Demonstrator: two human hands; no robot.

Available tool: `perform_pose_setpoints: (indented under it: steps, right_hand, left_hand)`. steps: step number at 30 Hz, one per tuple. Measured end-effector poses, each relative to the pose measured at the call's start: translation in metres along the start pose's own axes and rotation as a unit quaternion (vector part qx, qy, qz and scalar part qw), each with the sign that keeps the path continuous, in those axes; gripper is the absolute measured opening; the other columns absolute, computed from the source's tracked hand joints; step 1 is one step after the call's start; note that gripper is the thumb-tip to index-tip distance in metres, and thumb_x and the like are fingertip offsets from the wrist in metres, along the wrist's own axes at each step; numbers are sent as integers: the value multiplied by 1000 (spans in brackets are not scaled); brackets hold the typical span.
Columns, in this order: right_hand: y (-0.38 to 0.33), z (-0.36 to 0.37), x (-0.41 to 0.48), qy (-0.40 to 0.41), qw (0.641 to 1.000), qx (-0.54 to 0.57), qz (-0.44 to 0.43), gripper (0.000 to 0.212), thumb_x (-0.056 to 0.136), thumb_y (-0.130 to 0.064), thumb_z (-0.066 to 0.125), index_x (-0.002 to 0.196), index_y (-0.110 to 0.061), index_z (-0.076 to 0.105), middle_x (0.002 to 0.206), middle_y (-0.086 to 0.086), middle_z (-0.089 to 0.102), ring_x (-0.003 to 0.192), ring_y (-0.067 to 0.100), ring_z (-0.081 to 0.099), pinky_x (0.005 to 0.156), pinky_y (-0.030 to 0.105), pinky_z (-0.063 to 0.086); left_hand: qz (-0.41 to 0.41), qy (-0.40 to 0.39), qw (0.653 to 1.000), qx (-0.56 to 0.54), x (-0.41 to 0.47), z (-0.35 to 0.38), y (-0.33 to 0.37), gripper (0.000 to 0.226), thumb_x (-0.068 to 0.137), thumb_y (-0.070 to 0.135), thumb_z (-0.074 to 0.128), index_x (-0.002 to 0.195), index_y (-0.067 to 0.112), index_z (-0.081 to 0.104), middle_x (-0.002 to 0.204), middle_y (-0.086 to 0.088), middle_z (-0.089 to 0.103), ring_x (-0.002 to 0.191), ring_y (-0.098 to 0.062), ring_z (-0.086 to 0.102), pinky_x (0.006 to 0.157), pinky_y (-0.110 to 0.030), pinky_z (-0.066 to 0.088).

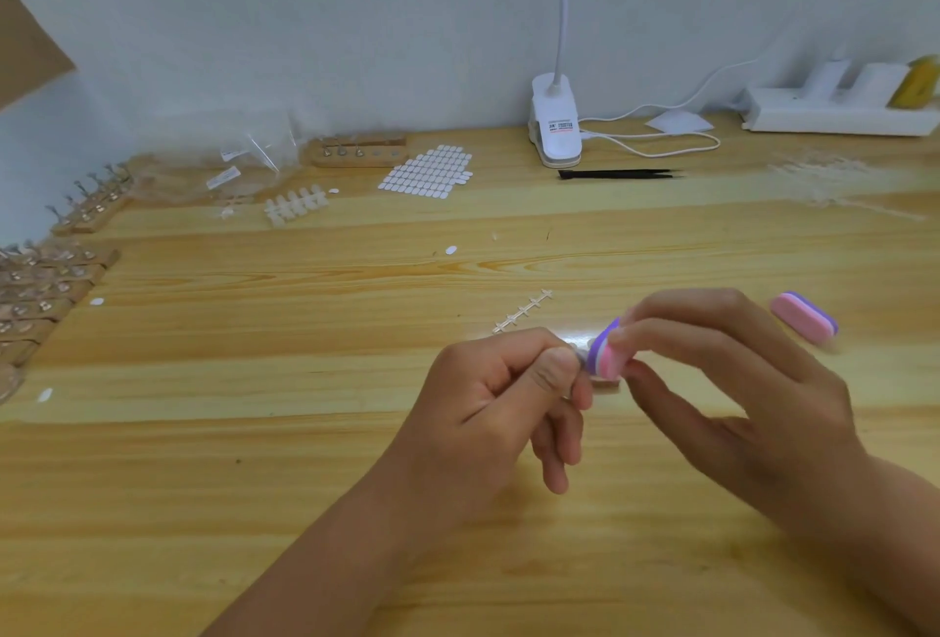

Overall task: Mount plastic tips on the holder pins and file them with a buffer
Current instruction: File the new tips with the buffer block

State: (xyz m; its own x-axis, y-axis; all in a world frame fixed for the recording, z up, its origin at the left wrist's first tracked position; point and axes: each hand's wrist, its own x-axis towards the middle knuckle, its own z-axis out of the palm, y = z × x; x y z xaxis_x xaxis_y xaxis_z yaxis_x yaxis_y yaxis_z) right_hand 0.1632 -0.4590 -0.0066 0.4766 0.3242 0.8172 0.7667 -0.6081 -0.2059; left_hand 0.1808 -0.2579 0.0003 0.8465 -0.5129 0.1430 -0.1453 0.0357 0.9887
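Buffer [606, 354] (pink and purple) is pinched in the right hand [737, 397]. Just left of the buffer, the left hand [501, 397] pinches a small grey piece [582, 355], mostly hidden.

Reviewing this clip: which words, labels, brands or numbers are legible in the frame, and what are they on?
Clip lamp base: sticker with red and dark print, too blurred to read.
Clear plastic bags: white labels, too small and blurred to read.
No other text shows.
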Motion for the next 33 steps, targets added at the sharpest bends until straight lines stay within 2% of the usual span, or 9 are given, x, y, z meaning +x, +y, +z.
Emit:
perform_pose_setpoints:
  steps: [4, 7, 10, 13, 15, 19, 23, 28, 33]
  right_hand:
    - [-8, 7, -4, -2, 999, 24, -21, 25, 93, 1, 66, 111, -16, 70, 103, 10, 67, 97, 20, 65, 91, 26, 49]
    - [4, 2, -3, -7, 1000, -2, 3, 22, 92, 3, 66, 110, -9, 67, 101, 11, 67, 95, 19, 65, 89, 29, 52]
    - [10, -3, 1, 26, 998, -17, 55, 27, 87, 4, 68, 109, -12, 65, 103, 4, 66, 100, 11, 64, 94, 19, 47]
    - [-3, 0, -1, 26, 1000, 2, 15, 26, 92, 0, 66, 110, -19, 65, 107, 0, 65, 107, 5, 61, 100, 13, 39]
    - [-5, 1, -2, 7, 1000, 5, -20, 20, 95, -2, 63, 109, -15, 68, 106, 1, 65, 106, 9, 61, 101, 15, 39]
    - [2, 1, 0, 3, 1000, -2, 12, 19, 93, 0, 62, 110, -9, 64, 103, 9, 67, 100, 12, 62, 97, 15, 41]
    - [-4, 2, -1, 14, 1000, 13, 6, 19, 93, -1, 62, 110, -10, 63, 105, 8, 66, 104, 10, 62, 97, 15, 42]
    - [-4, 1, -1, 8, 999, 23, 21, 22, 93, -2, 62, 112, -12, 63, 104, 9, 66, 103, 12, 63, 97, 16, 43]
    - [-6, 3, -1, 2, 1000, 20, -16, 22, 97, -2, 60, 113, -16, 66, 107, 2, 63, 105, 11, 62, 98, 18, 43]
  left_hand:
    - [7, -16, 1000, 10, 0, 1, 0, 31, 101, 22, 45, 74, 19, 61, 57, -7, 62, 42, -21, 59, 52, -24, 46]
    - [-6, -23, 1000, -1, 1, -2, 1, 32, 100, 22, 42, 74, 16, 60, 55, -5, 59, 40, -20, 55, 50, -24, 45]
    - [-21, -51, 997, -60, 3, -3, 4, 31, 101, 24, 38, 78, 17, 58, 55, -1, 57, 41, -18, 54, 50, -22, 45]
    - [-41, -85, 990, -103, 2, -2, 4, 31, 102, 24, 36, 79, 20, 57, 56, 2, 53, 42, -17, 57, 51, -19, 45]
    - [-51, -104, 987, -108, 2, -2, 3, 31, 102, 25, 36, 80, 18, 56, 56, 4, 49, 42, -18, 57, 50, -19, 44]
    - [-68, -114, 983, -126, 3, -5, 4, 29, 102, 27, 37, 79, 17, 52, 56, 3, 45, 40, -17, 54, 48, -20, 43]
    - [-63, -131, 979, -143, 2, -6, 6, 27, 99, 33, 41, 78, 18, 51, 56, 4, 45, 41, -17, 56, 48, -22, 44]
    - [-68, -109, 984, -127, 3, -2, 4, 30, 101, 28, 37, 76, 20, 53, 58, 4, 47, 45, -18, 56, 53, -22, 46]
    - [-36, -87, 990, -102, 4, 1, 2, 29, 101, 23, 37, 80, 14, 55, 66, 4, 58, 49, -17, 59, 53, -25, 49]
